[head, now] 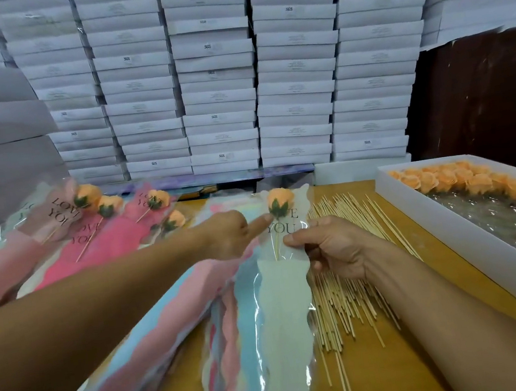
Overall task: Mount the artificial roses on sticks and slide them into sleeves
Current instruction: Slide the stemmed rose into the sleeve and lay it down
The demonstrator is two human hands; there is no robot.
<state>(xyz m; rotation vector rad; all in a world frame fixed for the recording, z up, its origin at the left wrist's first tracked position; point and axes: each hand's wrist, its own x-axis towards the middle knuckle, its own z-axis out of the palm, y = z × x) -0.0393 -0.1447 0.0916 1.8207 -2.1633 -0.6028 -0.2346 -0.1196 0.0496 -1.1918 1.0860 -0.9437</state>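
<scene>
- The far side of the counter (427, 259) is walled off by stacked white boxes (215, 70), piled in about five columns too tall to count fully.
- A landmark is given by the loose pile of sticks (340, 269) spread on the counter; they are too many to count.
- Right of that pile, a shallow white tray (448, 220) is seen, lined along its back and right sides with orange rose heads (476, 181) — more than a dozen, not exactly countable.
- Left of the pile, a fan of pink, blue and pale empty sleeves (155, 321) is laid across the counter.
- Further left and back, four finished roses (111, 203) in sleeves printed "LOVE YOU" are heaped together.
- One orange rose (280, 200) on its stick is held just left of the pile, inside a clear sleeve (283, 306) that runs toward the camera.
- The sleeve is pinched by the right hand (331, 248) below the rose, thumb on top.
- The left hand (232, 234) is mostly curled, grasping nothing — its forefinger is stretched out to touch the sleeve beside the green calyx.
</scene>
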